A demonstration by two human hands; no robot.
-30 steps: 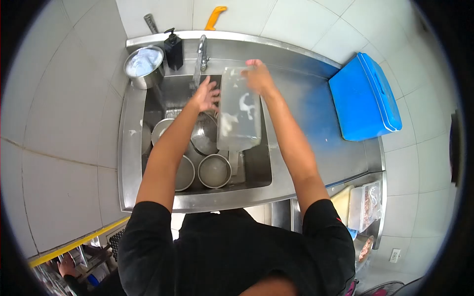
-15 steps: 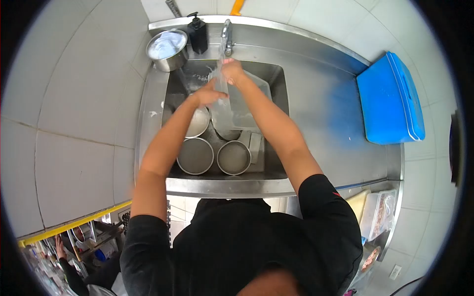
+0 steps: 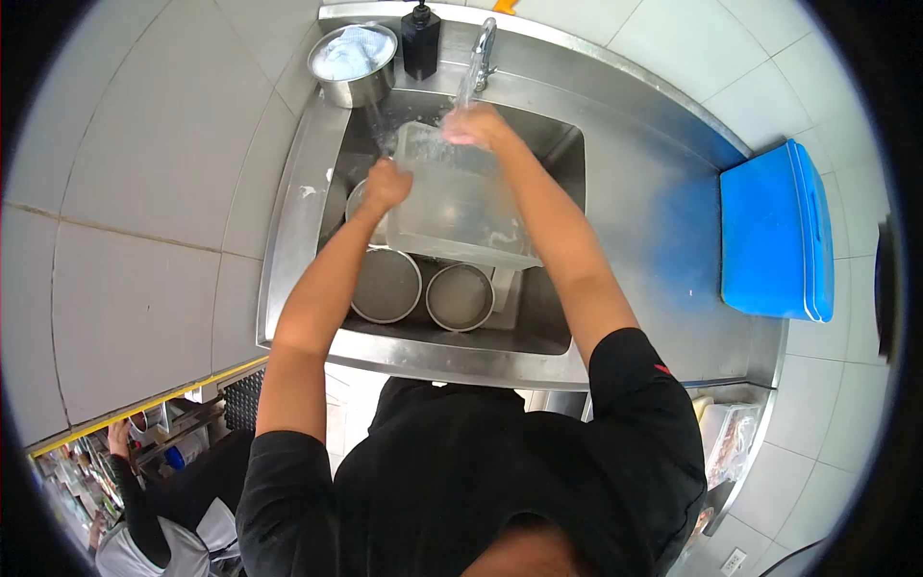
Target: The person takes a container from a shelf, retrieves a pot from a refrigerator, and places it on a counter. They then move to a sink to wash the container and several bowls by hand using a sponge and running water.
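A translucent rectangular container (image 3: 457, 207) is tilted over the sink, its hollow side showing. My left hand (image 3: 388, 185) is closed on its left edge. Under the stream from the tap (image 3: 484, 53), my right hand (image 3: 473, 128) is curled at the container's upper side; what its fingers hold, if anything, is hidden. Two round metal pans, one at the left (image 3: 386, 286) and one at the right (image 3: 461, 297), lie in the sink below the container. Another round pan (image 3: 357, 200) is partly hidden behind my left hand and forearm.
A metal pot (image 3: 358, 91) with a pale cloth and a black pump bottle (image 3: 421, 43) stand behind the sink (image 3: 461, 354). A blue cooler box (image 3: 774, 231) is on the counter's right side. Another person (image 3: 168, 505) is at the lower left.
The container has been raised and turned, now covering more of the sink. My left hand has moved from near the stream to the container's left edge. The camera view has shifted.
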